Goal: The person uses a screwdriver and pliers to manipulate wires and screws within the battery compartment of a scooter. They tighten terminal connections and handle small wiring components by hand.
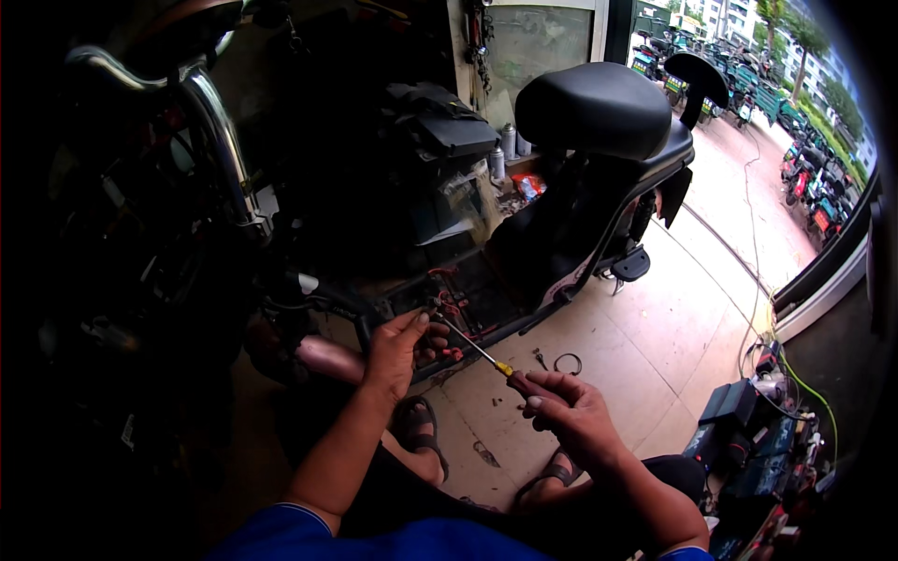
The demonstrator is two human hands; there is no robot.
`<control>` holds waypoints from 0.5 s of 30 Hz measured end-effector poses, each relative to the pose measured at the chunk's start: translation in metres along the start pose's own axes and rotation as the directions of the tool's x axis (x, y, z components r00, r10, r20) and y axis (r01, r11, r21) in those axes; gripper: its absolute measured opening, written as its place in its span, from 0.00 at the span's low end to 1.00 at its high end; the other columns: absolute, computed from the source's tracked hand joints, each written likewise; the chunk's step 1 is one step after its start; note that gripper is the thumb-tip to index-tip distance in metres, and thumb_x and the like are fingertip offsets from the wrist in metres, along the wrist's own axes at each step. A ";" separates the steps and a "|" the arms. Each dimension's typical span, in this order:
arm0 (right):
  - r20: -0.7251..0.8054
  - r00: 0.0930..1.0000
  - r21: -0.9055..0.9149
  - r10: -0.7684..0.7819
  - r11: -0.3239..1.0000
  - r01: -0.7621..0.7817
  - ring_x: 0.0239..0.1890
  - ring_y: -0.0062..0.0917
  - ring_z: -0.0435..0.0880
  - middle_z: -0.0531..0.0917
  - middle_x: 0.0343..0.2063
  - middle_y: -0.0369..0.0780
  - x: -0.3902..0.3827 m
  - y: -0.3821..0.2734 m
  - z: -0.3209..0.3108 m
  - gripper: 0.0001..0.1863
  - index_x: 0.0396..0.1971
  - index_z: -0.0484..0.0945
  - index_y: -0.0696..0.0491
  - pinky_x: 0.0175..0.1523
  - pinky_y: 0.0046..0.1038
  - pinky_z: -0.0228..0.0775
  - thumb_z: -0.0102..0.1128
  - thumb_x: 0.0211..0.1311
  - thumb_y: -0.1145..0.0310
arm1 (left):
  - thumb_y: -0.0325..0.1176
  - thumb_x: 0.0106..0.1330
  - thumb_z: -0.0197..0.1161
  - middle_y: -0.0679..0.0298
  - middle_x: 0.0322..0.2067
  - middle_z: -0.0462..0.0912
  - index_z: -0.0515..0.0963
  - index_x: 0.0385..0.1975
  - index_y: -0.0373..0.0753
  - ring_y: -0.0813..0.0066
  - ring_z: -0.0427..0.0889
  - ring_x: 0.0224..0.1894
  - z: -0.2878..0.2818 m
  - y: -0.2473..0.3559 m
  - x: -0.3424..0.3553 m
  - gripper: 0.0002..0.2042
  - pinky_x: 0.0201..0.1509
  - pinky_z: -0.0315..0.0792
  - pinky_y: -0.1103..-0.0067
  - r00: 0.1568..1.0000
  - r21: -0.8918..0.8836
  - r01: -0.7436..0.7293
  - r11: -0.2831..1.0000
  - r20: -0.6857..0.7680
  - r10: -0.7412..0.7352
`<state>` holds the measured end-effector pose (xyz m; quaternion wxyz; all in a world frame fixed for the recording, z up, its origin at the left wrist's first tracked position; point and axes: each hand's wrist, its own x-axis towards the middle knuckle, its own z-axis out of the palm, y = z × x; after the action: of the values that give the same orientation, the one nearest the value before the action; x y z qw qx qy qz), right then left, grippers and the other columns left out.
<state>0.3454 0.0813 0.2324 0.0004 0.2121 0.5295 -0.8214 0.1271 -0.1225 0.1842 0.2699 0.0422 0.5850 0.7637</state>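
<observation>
My right hand [571, 407] is closed around the dark red handle of a screwdriver [479, 350] with a yellow collar. Its thin metal shaft slants up and left toward my left hand [404, 348]. There the thumb and fingers pinch together beside the screwdriver's tip, on something small and dark that I cannot make out. Both hands are over the near side of an electric scooter's open footboard [477, 313]. Red wires [451, 297] lie exposed in that footboard, just beyond my left fingers.
The scooter's black seat [599, 107] rises beyond my hands, its chrome handlebar [210, 122] at left. A black cable loop [568, 364] lies on the tiled floor. Battery-like boxes [728, 404] and a yellow-green cable [812, 391] crowd the right. Spray cans [509, 140] stand behind the scooter.
</observation>
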 end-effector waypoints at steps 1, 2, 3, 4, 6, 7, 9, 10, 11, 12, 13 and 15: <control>-0.001 1.000 0.000 0.001 1.000 -0.001 0.42 0.21 0.84 0.86 0.48 0.40 0.001 0.002 0.000 0.23 0.59 0.77 0.63 0.45 0.23 0.77 0.68 0.66 0.72 | 0.35 0.77 0.60 0.62 0.38 0.88 0.82 0.50 0.36 0.75 0.87 0.36 0.001 0.000 -0.001 0.11 0.35 0.78 0.82 1.000 0.003 -0.007 1.000 -0.008 0.007; -0.005 1.000 0.011 0.001 1.000 -0.001 0.42 0.21 0.84 0.86 0.46 0.40 0.002 0.003 0.000 0.23 0.59 0.77 0.63 0.45 0.23 0.76 0.68 0.66 0.72 | 0.35 0.77 0.60 0.62 0.38 0.88 0.82 0.50 0.36 0.75 0.87 0.36 0.003 0.000 -0.003 0.11 0.35 0.78 0.82 1.000 0.003 -0.006 1.000 -0.007 0.006; -0.007 1.000 0.021 0.003 1.000 -0.003 0.42 0.21 0.84 0.86 0.45 0.40 0.003 0.005 0.000 0.23 0.59 0.77 0.62 0.45 0.23 0.76 0.68 0.66 0.71 | 0.35 0.77 0.60 0.62 0.39 0.88 0.82 0.50 0.36 0.74 0.88 0.37 0.005 -0.001 -0.005 0.11 0.36 0.79 0.81 0.999 0.014 -0.037 0.999 0.008 0.036; -0.007 1.000 0.020 0.004 1.000 -0.004 0.42 0.21 0.84 0.86 0.45 0.40 0.005 0.007 -0.001 0.23 0.59 0.77 0.62 0.45 0.23 0.76 0.68 0.66 0.71 | 0.35 0.77 0.60 0.61 0.39 0.88 0.82 0.50 0.36 0.73 0.88 0.39 0.006 -0.002 -0.006 0.11 0.36 0.80 0.81 0.998 0.024 -0.068 0.997 0.022 0.067; 0.000 1.000 0.001 0.020 1.000 -0.020 0.43 0.20 0.84 0.85 0.54 0.40 0.007 0.009 -0.002 0.25 0.61 0.76 0.62 0.46 0.23 0.75 0.68 0.66 0.70 | 0.35 0.77 0.60 0.61 0.40 0.88 0.82 0.51 0.36 0.73 0.89 0.39 0.006 -0.005 -0.005 0.12 0.38 0.81 0.80 0.998 0.014 -0.059 0.998 0.033 0.059; 0.002 1.000 -0.001 0.022 1.000 -0.022 0.43 0.20 0.84 0.85 0.54 0.40 0.007 0.009 -0.001 0.25 0.61 0.76 0.62 0.46 0.23 0.75 0.68 0.66 0.70 | 0.35 0.77 0.60 0.60 0.41 0.89 0.82 0.52 0.36 0.73 0.89 0.40 0.005 -0.005 -0.005 0.12 0.39 0.81 0.80 0.998 0.006 -0.052 0.999 0.044 0.051; -0.023 0.999 0.008 0.038 0.999 -0.038 0.43 0.20 0.83 0.85 0.53 0.40 0.008 0.008 0.000 0.26 0.61 0.76 0.62 0.46 0.23 0.75 0.68 0.66 0.70 | 0.36 0.78 0.59 0.60 0.41 0.89 0.82 0.52 0.34 0.74 0.88 0.40 0.007 -0.005 -0.006 0.13 0.39 0.81 0.80 0.998 0.010 -0.054 0.998 0.045 0.054; -0.024 0.999 0.005 0.038 0.999 -0.038 0.43 0.20 0.83 0.85 0.53 0.40 0.008 0.008 0.001 0.26 0.61 0.76 0.62 0.46 0.23 0.75 0.68 0.66 0.70 | 0.36 0.78 0.58 0.60 0.41 0.89 0.82 0.53 0.33 0.75 0.88 0.39 0.008 -0.004 -0.007 0.14 0.40 0.80 0.80 0.997 0.015 -0.057 0.998 0.047 0.056; -0.033 0.999 0.015 0.032 0.999 -0.032 0.42 0.20 0.84 0.85 0.50 0.40 0.008 0.007 0.001 0.25 0.61 0.76 0.62 0.45 0.23 0.76 0.69 0.66 0.69 | 0.36 0.78 0.58 0.60 0.41 0.89 0.82 0.53 0.33 0.75 0.88 0.39 0.009 -0.003 -0.007 0.14 0.40 0.80 0.80 0.997 0.012 -0.057 0.998 0.047 0.056; -0.042 0.999 0.025 0.027 0.999 -0.026 0.41 0.20 0.84 0.86 0.46 0.40 0.008 0.008 0.001 0.25 0.60 0.77 0.62 0.45 0.23 0.76 0.69 0.66 0.68 | 0.36 0.78 0.58 0.60 0.41 0.89 0.82 0.52 0.33 0.75 0.88 0.39 0.010 -0.002 -0.008 0.14 0.40 0.80 0.80 0.998 0.024 -0.055 0.998 0.042 0.054; -0.042 0.999 0.024 0.029 0.999 -0.028 0.41 0.20 0.84 0.86 0.46 0.40 0.008 0.008 0.001 0.25 0.60 0.77 0.62 0.45 0.23 0.76 0.69 0.66 0.68 | 0.36 0.78 0.58 0.61 0.41 0.89 0.83 0.51 0.33 0.75 0.88 0.39 0.011 -0.002 -0.009 0.14 0.40 0.81 0.80 0.998 0.036 -0.054 0.998 0.037 0.052; -0.041 0.999 0.009 0.035 0.999 -0.035 0.41 0.20 0.84 0.86 0.46 0.40 0.009 0.007 0.002 0.25 0.60 0.76 0.62 0.45 0.23 0.76 0.69 0.66 0.68 | 0.36 0.78 0.58 0.61 0.40 0.89 0.83 0.50 0.33 0.76 0.88 0.39 0.010 -0.003 -0.009 0.13 0.40 0.81 0.80 0.997 0.032 -0.064 0.997 0.040 0.063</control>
<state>0.3379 0.0785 0.2243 0.0032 0.2381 0.5221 -0.8190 0.1398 -0.1172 0.1870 0.2562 0.0804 0.5906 0.7609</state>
